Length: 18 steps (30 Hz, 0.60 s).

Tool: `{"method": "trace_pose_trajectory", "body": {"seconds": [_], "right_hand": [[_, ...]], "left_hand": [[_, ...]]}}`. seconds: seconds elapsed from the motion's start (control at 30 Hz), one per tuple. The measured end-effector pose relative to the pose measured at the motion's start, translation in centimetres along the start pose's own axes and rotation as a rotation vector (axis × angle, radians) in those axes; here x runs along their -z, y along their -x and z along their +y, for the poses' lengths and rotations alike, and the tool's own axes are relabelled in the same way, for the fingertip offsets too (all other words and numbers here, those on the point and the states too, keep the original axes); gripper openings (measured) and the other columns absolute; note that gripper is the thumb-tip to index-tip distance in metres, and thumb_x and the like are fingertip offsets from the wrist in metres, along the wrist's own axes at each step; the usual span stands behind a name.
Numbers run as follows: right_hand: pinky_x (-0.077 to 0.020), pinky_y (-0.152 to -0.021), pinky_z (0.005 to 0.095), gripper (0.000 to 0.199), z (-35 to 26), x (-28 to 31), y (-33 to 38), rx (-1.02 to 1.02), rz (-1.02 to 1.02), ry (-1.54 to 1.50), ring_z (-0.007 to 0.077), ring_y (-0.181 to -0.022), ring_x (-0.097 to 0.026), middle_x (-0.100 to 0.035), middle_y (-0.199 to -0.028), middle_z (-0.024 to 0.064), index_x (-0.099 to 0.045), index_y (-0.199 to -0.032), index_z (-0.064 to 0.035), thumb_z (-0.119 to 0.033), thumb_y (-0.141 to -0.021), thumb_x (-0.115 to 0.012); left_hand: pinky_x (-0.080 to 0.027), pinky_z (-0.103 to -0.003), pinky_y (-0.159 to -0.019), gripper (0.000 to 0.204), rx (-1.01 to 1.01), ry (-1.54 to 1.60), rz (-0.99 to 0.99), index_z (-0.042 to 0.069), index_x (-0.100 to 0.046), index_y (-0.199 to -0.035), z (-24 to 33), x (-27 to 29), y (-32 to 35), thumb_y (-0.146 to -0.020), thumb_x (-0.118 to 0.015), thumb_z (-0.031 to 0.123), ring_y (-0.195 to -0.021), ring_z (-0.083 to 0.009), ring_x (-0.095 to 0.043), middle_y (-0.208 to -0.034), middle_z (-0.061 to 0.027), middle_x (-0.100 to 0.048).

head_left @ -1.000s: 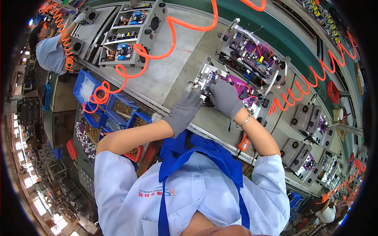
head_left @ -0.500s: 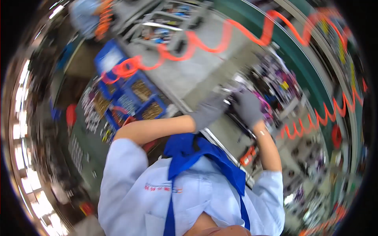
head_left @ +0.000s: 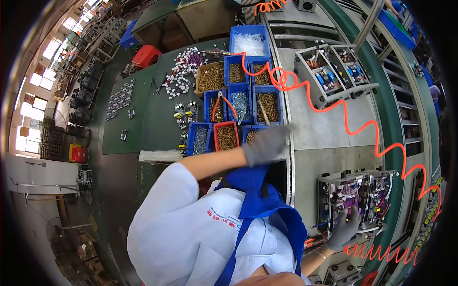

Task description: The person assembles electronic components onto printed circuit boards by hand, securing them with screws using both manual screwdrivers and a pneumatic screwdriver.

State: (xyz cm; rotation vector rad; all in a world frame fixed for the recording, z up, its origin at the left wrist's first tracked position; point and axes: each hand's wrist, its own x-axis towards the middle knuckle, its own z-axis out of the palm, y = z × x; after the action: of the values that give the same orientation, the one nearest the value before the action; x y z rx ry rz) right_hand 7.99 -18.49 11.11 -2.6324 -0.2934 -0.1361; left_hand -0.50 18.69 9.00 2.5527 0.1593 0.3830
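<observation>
My left hand (head_left: 267, 145), in a grey glove, is over the near edge of the screw bins. Motion smears its fingers, and I cannot make out anything in them. Closest to it are a blue bin of brass-coloured screws (head_left: 271, 110) with a thin stick in it and a red bin of screws (head_left: 226, 137). My right hand (head_left: 346, 229), also gloved in grey, lies at the near side of an open metal-framed electronic unit (head_left: 350, 196) with purple circuit boards. Its fingers are apart and reach over the frame; whether they press on it I cannot tell.
A second open unit (head_left: 334, 74) stands farther along the line. An orange coiled air hose (head_left: 353, 131) stretches across the work surface. Red-handled pliers (head_left: 221, 97) lie on the bins. White connectors (head_left: 183, 71) and small boards (head_left: 119, 100) cover parts of the green table at left.
The view has turned left. My left hand has left the unit, where both hands were together, and moved to the bins. My right hand stays at the unit, its fingers now spread.
</observation>
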Motion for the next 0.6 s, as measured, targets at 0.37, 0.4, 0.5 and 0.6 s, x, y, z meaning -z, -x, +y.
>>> {"method": "trace_pose_trajectory", "body": {"seconds": [0.37, 0.4, 0.5, 0.6], "right_hand": [[-0.0492, -0.070, 0.0362, 0.024, -16.2, -2.7, 5.4, -0.048, -0.141, -0.184, 0.0303, -0.080, -0.060, -0.060, -0.096, 0.0149, -0.062, -0.102, -0.0048, -0.014, -0.080, -0.064], [-0.0492, -0.071, 0.0366, 0.024, -16.0, -3.3, 6.3, -0.109, -0.149, -0.184, 0.0310, -0.080, -0.060, -0.060, -0.097, 0.0150, -0.063, -0.102, -0.0056, -0.015, -0.080, -0.064], [-0.0485, -0.072, 0.0385, 0.026, -14.2, -4.1, 9.2, -0.127, -0.119, -0.131, 0.0312, -0.081, -0.061, -0.060, -0.095, 0.0139, -0.063, -0.102, -0.0064, -0.021, -0.080, -0.064], [-0.0482, -0.072, 0.0393, 0.027, -12.9, -3.5, 13.0, -0.325, -0.133, -0.101, 0.0316, -0.083, -0.060, -0.060, -0.092, 0.0131, -0.063, -0.101, -0.0075, -0.025, -0.080, -0.064]], "left_hand": [[-0.041, -0.048, -0.092, 0.036, 0.141, -0.929, -0.359, 0.015, -0.069, -0.095, -28.9, 7.9, -10.6, -0.070, -0.065, 0.041, -0.097, -0.0299, -0.061, -0.096, -0.0106, -0.067], [-0.047, -0.045, -0.085, 0.044, 0.203, -0.966, -0.540, 0.012, -0.069, -0.096, -29.9, 7.5, -12.2, -0.067, -0.066, 0.045, -0.092, -0.0317, -0.063, -0.097, -0.0130, -0.068], [-0.050, -0.041, -0.085, 0.054, 0.320, -0.786, -0.655, 0.011, -0.068, -0.103, -34.1, 8.4, -12.7, -0.068, -0.065, 0.052, -0.098, -0.0309, -0.063, -0.107, -0.0191, -0.065], [-0.049, -0.047, -0.079, 0.050, 0.209, -0.662, -0.500, 0.009, -0.063, -0.105, -32.7, 9.9, -12.4, -0.070, -0.069, 0.043, -0.095, -0.0389, -0.061, -0.103, -0.0216, -0.063]]}}
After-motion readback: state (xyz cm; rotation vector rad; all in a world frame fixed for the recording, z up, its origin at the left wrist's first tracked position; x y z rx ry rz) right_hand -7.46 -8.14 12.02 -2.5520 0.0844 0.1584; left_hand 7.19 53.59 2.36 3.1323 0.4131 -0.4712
